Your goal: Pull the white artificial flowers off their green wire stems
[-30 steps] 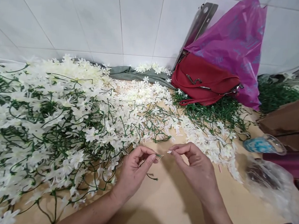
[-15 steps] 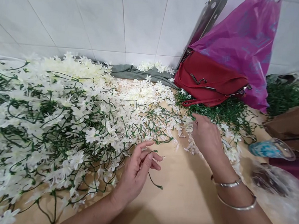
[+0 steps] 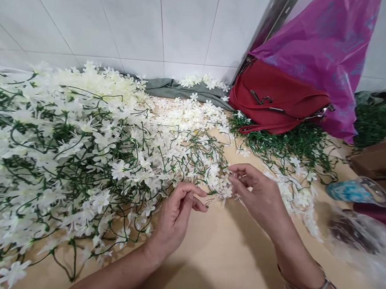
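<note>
My left hand (image 3: 178,217) is closed above the bare tabletop, thumb pressed to the bent fingers. A short bit of green stem (image 3: 207,205) shows at its fingertips; the rest is hidden. To its right, my right hand (image 3: 261,196) pinches at a small cluster of white artificial flowers (image 3: 223,187) with thin white stamens below. The fingers partly cover what they grip. A large heap of white artificial flowers on green stems (image 3: 87,163) lies to the left of both hands. Loose white petals (image 3: 185,115) are spread behind them.
A red handbag (image 3: 277,97) rests on green stems (image 3: 283,145) at the back right, against a purple plastic bag (image 3: 330,57). A clear cup with blue pattern (image 3: 356,191) lies on its side near a clear plastic bag (image 3: 359,242). White tiled wall (image 3: 132,19) stands behind.
My right hand has come back from the green stems by the handbag toward my left hand, bringing white flower pieces. The stem hanging below my left hand no longer shows.
</note>
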Tool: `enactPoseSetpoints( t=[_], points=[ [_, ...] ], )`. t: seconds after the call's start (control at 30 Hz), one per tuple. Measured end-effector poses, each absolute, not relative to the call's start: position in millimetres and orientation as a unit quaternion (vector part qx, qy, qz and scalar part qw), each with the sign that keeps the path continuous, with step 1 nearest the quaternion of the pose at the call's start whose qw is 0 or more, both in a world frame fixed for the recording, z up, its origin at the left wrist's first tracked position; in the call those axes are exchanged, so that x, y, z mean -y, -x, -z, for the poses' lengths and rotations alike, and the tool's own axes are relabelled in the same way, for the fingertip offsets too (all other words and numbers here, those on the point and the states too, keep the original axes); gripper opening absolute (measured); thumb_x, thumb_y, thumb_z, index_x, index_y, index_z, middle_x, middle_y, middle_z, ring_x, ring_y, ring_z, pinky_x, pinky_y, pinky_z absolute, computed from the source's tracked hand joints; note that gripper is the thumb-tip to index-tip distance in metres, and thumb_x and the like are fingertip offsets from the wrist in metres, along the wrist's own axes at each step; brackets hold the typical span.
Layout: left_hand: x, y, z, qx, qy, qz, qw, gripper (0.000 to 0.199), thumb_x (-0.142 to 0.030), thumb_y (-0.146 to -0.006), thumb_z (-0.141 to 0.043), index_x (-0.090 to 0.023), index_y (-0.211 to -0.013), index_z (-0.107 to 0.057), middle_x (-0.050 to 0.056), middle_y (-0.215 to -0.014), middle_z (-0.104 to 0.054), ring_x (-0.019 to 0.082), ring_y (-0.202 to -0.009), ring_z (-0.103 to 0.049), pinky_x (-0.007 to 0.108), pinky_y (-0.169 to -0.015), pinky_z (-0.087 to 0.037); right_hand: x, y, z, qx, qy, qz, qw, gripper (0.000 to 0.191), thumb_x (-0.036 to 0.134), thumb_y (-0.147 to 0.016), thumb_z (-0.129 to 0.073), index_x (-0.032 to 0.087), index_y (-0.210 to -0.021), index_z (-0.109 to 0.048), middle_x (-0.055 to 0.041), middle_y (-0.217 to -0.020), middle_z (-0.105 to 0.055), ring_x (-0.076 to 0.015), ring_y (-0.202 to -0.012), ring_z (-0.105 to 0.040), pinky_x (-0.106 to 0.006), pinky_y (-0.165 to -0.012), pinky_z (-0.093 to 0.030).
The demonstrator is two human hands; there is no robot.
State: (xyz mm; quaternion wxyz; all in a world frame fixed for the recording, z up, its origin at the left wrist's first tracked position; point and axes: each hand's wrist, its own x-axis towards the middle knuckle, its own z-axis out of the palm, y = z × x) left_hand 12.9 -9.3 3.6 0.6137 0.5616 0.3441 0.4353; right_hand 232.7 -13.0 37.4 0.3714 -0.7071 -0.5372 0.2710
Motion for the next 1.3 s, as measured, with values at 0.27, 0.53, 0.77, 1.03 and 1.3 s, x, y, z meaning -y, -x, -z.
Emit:
enactPoseSetpoints(
  t=[0.27, 0.53, 0.77, 1.03, 1.3],
  points=[
    [11.5, -10.1, -1.5, -0.371, -0.616, -0.383, 0.580, 0.025, -0.026, -0.109, -0.046, -0.018, -0.110, -0.070, 0.002, -0.082, -0.070, 0.015, -0.080, -0.070, 0.027, -0.081, -0.053, -10.1, -224.8, -33.0, 0.701, 0.656, -0.119, 0.254, 0.027, 0.015, -0.094, -0.058, 0.022, -0.114, -0.075, -0.0096, -0.101, -0.077, -0.0241, -0.085, -0.070, -0.036, -0.078, -0.051],
    [9.9, -13.6, -2.2, -0.371, -0.576, -0.408, 0.603, 0.024, -0.033, -0.105, -0.056, -0.019, -0.120, -0.069, 0.008, -0.113, -0.073, 0.014, -0.082, -0.073, 0.026, -0.079, -0.059, 1.6, -221.3, -41.1, 0.598, 0.655, -0.244, 0.392, 0.019, 0.031, -0.094, -0.065, 0.020, -0.100, -0.079, -0.0059, -0.087, -0.073, -0.0181, -0.068, -0.060, -0.032, -0.065, -0.046],
    [7.7, -12.1, -0.7, -0.368, -0.510, -0.421, 0.654, 0.025, -0.034, -0.099, -0.069, -0.019, -0.119, -0.070, 0.005, -0.104, -0.077, 0.015, -0.089, -0.073, 0.026, -0.085, -0.060, 23.5, -188.4, -40.3, 0.458, 0.511, -0.582, 0.436, 0.019, 0.039, -0.087, -0.077, 0.021, -0.093, -0.080, -0.0010, -0.075, -0.073, -0.0130, -0.066, -0.060, -0.025, -0.059, -0.043],
    [7.6, -15.8, -0.1, -0.404, -0.460, -0.451, 0.650, 0.014, -0.030, -0.091, -0.076, -0.017, -0.091, -0.071, 0.000, -0.080, -0.075, 0.012, -0.075, -0.072, 0.023, -0.075, -0.058, 27.0, -192.8, -27.8, 0.417, 0.553, -0.517, 0.503, 0.024, 0.033, -0.079, -0.088, 0.022, -0.097, -0.076, 0.0007, -0.075, -0.074, -0.0133, -0.067, -0.068, -0.025, -0.064, -0.055],
    [8.5, -17.8, -1.7, -0.429, -0.459, -0.456, 0.630, 0.018, -0.029, -0.093, -0.074, -0.019, -0.109, -0.074, 0.001, -0.091, -0.077, 0.013, -0.081, -0.072, 0.023, -0.078, -0.058, 38.6, -190.0, -36.1, 0.416, 0.554, -0.426, 0.582, 0.017, 0.026, -0.081, -0.088, 0.025, -0.091, -0.074, 0.0005, -0.086, -0.077, -0.0132, -0.078, -0.074, -0.024, -0.076, -0.061]
  ],
)
